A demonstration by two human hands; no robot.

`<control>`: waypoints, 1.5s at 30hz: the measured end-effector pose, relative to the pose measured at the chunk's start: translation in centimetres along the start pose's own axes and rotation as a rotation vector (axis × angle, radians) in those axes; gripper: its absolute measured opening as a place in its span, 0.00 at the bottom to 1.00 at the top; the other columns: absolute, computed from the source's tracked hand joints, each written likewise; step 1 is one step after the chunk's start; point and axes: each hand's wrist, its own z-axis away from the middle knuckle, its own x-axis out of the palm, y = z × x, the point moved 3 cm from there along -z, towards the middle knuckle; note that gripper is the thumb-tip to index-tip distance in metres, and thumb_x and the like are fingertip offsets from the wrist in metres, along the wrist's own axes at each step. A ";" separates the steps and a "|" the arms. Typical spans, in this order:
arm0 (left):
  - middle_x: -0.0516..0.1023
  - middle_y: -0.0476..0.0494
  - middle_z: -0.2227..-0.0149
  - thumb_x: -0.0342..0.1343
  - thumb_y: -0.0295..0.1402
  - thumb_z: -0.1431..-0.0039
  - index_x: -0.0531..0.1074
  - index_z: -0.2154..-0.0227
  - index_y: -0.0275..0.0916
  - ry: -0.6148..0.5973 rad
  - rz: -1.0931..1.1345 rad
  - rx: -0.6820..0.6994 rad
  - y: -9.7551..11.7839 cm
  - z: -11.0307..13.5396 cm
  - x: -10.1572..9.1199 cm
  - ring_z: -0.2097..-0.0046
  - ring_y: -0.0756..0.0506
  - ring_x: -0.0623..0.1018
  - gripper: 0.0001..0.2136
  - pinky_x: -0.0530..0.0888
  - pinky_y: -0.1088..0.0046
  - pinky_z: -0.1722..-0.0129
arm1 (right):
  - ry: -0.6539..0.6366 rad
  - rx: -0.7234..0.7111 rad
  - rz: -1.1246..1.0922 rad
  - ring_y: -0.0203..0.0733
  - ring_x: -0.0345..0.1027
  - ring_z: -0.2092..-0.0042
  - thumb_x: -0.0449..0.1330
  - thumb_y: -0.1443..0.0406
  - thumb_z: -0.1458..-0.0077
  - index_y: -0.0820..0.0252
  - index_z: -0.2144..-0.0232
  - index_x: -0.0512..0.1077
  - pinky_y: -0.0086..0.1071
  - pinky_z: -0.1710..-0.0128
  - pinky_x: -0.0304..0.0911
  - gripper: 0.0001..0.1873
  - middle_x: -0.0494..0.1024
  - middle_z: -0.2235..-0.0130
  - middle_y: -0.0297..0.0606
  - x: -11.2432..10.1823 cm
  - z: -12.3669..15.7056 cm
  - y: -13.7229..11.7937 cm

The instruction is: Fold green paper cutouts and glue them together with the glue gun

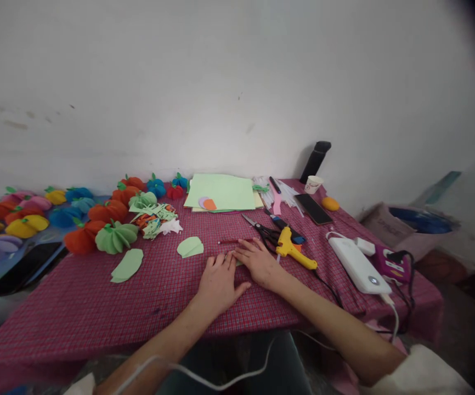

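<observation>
Near the front middle of the cloth, my left hand point(219, 281) lies palm down with fingers stretched forward and the thumb spread to the right. My right hand point(260, 264) rests flat beside it, its fingers reaching left so the fingertips of both hands meet. A sliver of light green paper point(238, 263) shows between them; the rest is covered by my fingers. Just beyond the fingertips is a dark red pencil point(228, 242). Two folded light green paper pieces, a rounded one point(190, 247) and a longer one point(128, 265), lie to the left.
Paper pumpkins point(116, 237) in many colours crowd the left side, beside paper scraps point(155, 222). Green sheets point(223, 191) lie at the back. To the right are scissors point(264, 233), a yellow glue gun point(293, 249), a phone point(314, 209), a white power bank point(356, 263) and a purple power strip point(391, 269).
</observation>
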 end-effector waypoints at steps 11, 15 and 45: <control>0.66 0.33 0.44 0.43 0.49 0.41 0.64 0.45 0.31 0.054 -0.068 -0.047 1.6 1.1 -0.7 0.50 0.37 0.67 0.29 0.64 0.59 0.54 | 0.064 0.123 0.081 0.43 0.61 0.50 0.49 0.69 0.40 0.58 0.52 0.71 0.39 0.48 0.52 0.16 0.75 0.53 0.42 -2.1 -1.4 2.4; 0.70 0.33 0.48 0.44 0.41 0.39 0.65 0.46 0.30 -0.003 -0.071 -0.126 3.9 2.1 -0.8 0.56 0.40 0.71 0.23 0.70 0.64 0.61 | -0.009 0.109 0.108 0.42 0.64 0.56 0.52 0.69 0.41 0.61 0.56 0.72 0.35 0.52 0.55 0.14 0.76 0.59 0.43 -1.7 -4.0 3.1; 0.65 0.27 0.46 0.43 0.50 0.42 0.67 0.49 0.27 -0.067 -0.015 -0.249 3.7 1.3 0.9 0.65 0.42 0.76 0.30 0.74 0.66 0.68 | -0.097 0.288 0.151 0.42 0.69 0.62 0.47 0.67 0.40 0.56 0.56 0.74 0.31 0.62 0.59 0.17 0.76 0.65 0.42 -1.3 -0.7 1.6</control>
